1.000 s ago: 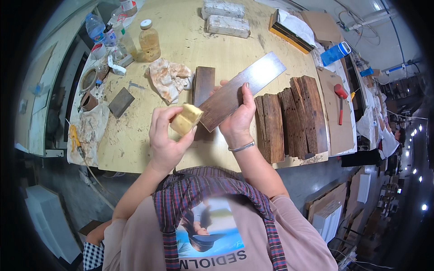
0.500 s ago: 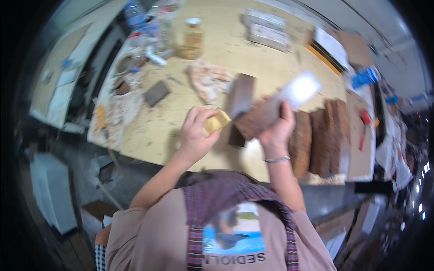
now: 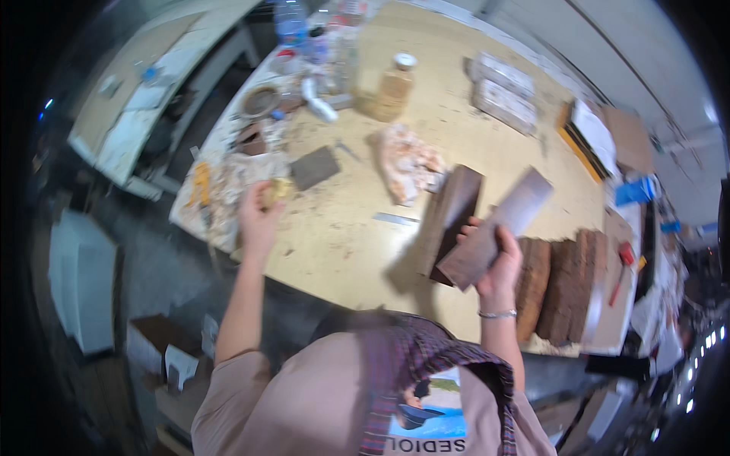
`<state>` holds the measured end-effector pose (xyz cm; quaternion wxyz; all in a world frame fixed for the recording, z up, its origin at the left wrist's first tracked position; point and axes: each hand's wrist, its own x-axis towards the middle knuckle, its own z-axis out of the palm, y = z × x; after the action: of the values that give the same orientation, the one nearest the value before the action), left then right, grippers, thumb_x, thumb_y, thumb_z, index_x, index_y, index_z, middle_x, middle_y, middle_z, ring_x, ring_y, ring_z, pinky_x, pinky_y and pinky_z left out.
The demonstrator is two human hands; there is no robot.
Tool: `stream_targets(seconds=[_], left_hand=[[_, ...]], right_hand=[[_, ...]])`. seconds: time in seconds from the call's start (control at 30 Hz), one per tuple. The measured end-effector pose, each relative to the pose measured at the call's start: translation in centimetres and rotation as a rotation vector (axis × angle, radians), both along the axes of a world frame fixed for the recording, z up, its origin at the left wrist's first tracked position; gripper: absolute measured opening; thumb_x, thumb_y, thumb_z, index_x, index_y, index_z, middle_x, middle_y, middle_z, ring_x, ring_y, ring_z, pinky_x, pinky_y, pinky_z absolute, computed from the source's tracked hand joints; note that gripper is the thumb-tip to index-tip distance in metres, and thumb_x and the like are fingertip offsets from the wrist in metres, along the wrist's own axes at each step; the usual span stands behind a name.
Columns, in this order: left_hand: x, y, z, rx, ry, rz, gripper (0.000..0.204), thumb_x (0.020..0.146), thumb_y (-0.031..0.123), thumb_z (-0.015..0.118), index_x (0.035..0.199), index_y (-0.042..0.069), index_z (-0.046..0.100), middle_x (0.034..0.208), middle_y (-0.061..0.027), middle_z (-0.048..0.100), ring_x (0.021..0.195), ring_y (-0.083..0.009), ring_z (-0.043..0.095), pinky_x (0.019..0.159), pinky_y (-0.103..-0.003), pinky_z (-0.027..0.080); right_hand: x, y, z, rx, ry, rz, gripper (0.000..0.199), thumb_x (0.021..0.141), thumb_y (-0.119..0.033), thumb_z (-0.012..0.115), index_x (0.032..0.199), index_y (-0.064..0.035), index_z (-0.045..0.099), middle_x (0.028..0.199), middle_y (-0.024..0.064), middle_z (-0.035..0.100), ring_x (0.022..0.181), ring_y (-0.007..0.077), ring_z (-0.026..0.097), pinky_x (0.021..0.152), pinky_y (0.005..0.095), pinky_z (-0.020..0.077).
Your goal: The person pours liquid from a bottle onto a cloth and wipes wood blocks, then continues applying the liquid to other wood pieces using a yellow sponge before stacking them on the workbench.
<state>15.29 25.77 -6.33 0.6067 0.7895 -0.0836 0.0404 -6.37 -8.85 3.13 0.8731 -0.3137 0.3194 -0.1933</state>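
My right hand (image 3: 494,262) grips a flat brown wooden board (image 3: 508,220), tilted up to the right, with fingers and thumb on its two long edges. Just left of that board, a dark wooden block (image 3: 455,216) lies on the table. My left hand (image 3: 258,216) is away at the table's left edge, its fingers closed around a small folded yellow piece (image 3: 278,191), which may be sandpaper. A dark grey rectangular pad (image 3: 315,168) lies right of that hand. Nearer the block are a stained cloth (image 3: 407,163) and a short metal strip (image 3: 395,219).
Rough brown wood pieces (image 3: 566,289) stand at the right, near a red-headed tool (image 3: 623,266). A white-lidded jar (image 3: 393,87), bottles (image 3: 290,26) and a round bowl (image 3: 260,101) occupy the back left. Pale wrapped blocks (image 3: 503,91) lie toward the back right.
My left hand has moved left, away from the board, carrying the yellow piece. The board in my right hand has turned and no longer shows a bright glare. The view has shifted.
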Motion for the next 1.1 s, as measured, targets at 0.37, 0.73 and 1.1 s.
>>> stream_targets(seconds=[0.37, 0.73, 1.1], left_hand=[[-4.9, -9.3, 1.5, -0.776, 0.757, -0.216, 0.017, 0.1, 0.018, 0.052, 0.111, 0.007, 0.057, 0.105, -0.0085, 0.065, 0.092, -0.0185, 0.063, 0.079, -0.036, 0.052], [-7.5, -12.5, 2.7, -0.924, 1.032, -0.47, 0.033, 0.105, 0.025, 0.039, 0.117, -0.001, 0.055, 0.105, -0.0149, 0.065, 0.084, -0.0285, 0.068, 0.077, -0.045, 0.06], [-3.7, -6.3, 3.6, -0.521, 0.762, -0.517, 0.019, 0.099, 0.012, 0.052, 0.11, 0.001, 0.062, 0.1, -0.0096, 0.067, 0.087, -0.0205, 0.066, 0.076, -0.039, 0.057]], right_hand=[[2.5, -3.1, -2.0, -0.513, 0.284, 0.098, 0.033, 0.089, -0.007, 0.065, 0.116, 0.0068, 0.052, 0.103, 0.0153, 0.067, 0.085, 0.0176, 0.066, 0.075, 0.0289, 0.054], [2.8, 1.0, -0.7, -1.561, 0.797, 0.175, 0.041, 0.081, -0.014, 0.068, 0.12, -0.0052, 0.062, 0.102, 0.0147, 0.056, 0.094, 0.0344, 0.06, 0.083, 0.0417, 0.0501], [9.8, 7.8, -1.2, -0.197, -0.11, 0.657, 0.049, 0.085, -0.004, 0.065, 0.132, -0.0027, 0.056, 0.117, 0.0051, 0.063, 0.103, 0.0166, 0.061, 0.09, 0.0319, 0.0492]])
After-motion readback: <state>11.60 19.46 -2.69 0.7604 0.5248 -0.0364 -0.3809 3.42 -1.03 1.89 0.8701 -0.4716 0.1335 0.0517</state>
